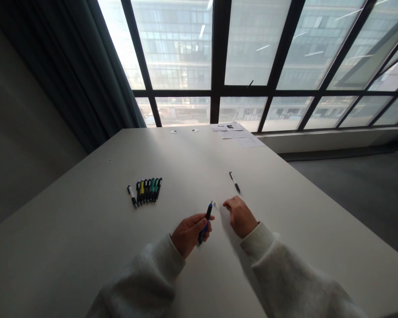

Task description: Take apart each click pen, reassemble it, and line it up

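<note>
A slim blue-and-black retractable ballpoint pen [208, 211] sits in the person's left hand [188, 235], tilted, with its upper tip pointing up and toward the right hand and its lower end sticking out below the fist. The left fingers [199, 223] wrap closed around the barrel, a firm grip that seems well suited to steadying the pen, since the upper end stays free of the fingers. The right hand [240, 216] grasps nothing visible: its fingers curl loosely, and their tips hang just beside the pen's upper end, near a tiny pale speck [215, 205] too small to identify. Whether they touch it, I cannot tell. The small gap between the hands gives close, unobstructed access to that end of the pen. Both hands are held above a broad matte off-white table [199, 163], with cream fleece sleeves [285, 269] covering the forearms. Farther along the table lies a white-and-black pen [235, 182], apart from a tight side-by-side row of black, yellow and green pens [149, 191], with another white-and-black pen [132, 195] at the row's left end. At the far edge lie printed white papers [227, 127] and two small white discs [174, 131], below a tall dark-framed window [220, 48].
</note>
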{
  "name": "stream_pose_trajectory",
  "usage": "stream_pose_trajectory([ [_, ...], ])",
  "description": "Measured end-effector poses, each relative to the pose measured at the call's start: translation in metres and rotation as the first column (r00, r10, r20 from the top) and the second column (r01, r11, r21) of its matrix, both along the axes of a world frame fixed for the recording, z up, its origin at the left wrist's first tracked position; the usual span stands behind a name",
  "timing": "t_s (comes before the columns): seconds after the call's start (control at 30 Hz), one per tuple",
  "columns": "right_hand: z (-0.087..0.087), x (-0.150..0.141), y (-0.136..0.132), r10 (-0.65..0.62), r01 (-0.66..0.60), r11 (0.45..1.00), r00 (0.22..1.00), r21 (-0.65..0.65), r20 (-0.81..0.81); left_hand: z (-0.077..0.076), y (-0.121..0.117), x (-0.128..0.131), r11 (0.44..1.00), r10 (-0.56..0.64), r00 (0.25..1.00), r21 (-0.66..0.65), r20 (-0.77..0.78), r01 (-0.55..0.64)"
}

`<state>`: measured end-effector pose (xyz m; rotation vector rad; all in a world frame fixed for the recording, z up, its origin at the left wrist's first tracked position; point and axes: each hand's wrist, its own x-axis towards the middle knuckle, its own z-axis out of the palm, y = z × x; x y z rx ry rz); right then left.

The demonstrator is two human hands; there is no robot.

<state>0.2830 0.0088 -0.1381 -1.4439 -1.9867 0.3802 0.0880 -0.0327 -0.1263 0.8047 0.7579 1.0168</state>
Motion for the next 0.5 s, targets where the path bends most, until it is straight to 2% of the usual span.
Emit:
stream_pose_trajectory([
  [0.07,0.004,0.001,0.002,-0.003,-0.017,0.997,0.963,-0.073,-0.269,0.0,0.0,0.0,1.0,-0.009,1.0,-0.008,-0.02,0.009],
  [0.1,0.007,0.002,0.003,-0.006,-0.064,0.986,0.906,-0.151,-0.424,-0.001,0.0,0.0,1.0,-0.019,0.999,-0.015,-0.034,0.019],
  [0.17,0.012,0.004,0.003,-0.036,-0.238,0.928,0.71,-0.287,-0.703,-0.001,0.0,0.0,0.998,-0.053,0.997,-0.034,-0.063,0.05],
  [0.23,0.018,0.004,0.002,-0.085,-0.396,0.865,0.489,-0.307,-0.868,-0.002,-0.001,0.0,0.995,-0.087,0.993,-0.052,-0.085,0.083],
  [0.3,0.024,0.002,-0.002,-0.106,-0.462,0.848,0.33,-0.259,-0.938,-0.002,-0.001,0.0,0.993,-0.113,0.988,-0.058,-0.101,0.108],
  [0.37,0.03,-0.001,-0.005,-0.119,-0.479,0.849,0.24,-0.225,-0.963,-0.003,-0.001,0.0,0.99,-0.132,0.985,-0.058,-0.114,0.126],
  [0.43,0.032,-0.003,-0.008,-0.129,-0.485,0.848,0.206,-0.216,-0.97,-0.004,-0.001,0.0,0.988,-0.152,0.981,-0.058,-0.125,0.145],
  [0.5,0.032,-0.005,-0.01,-0.132,-0.487,0.845,0.209,-0.22,-0.969,-0.006,-0.001,0.0,0.984,-0.172,0.977,-0.059,-0.13,0.165],
])
